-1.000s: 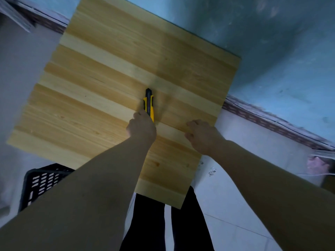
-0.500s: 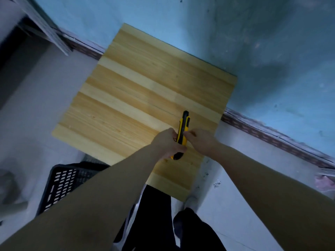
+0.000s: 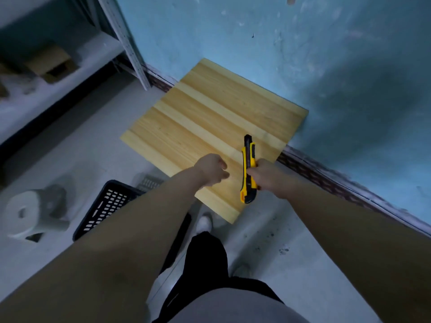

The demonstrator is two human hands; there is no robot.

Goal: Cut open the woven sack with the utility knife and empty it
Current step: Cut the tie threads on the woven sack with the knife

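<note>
Passing from left hand (image 3: 211, 169) to right hand (image 3: 268, 177), the knife (image 3: 248, 169) is now being gripped above the desk (image 3: 198, 117) at 3 o'clock; left is hanging loosely open. No sack is showing; finding it is coming next.

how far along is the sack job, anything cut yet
Nothing is cut: no woven sack shows in this view. Done so far: the utility knife is off the wooden table and gripped in the right hand; whether its blade is out cannot be told. In hand: the left hand hovers empty beside it, fingers loosely curled. Left: find the sack, slit it and empty it, perhaps into the black crate on the floor.
</note>
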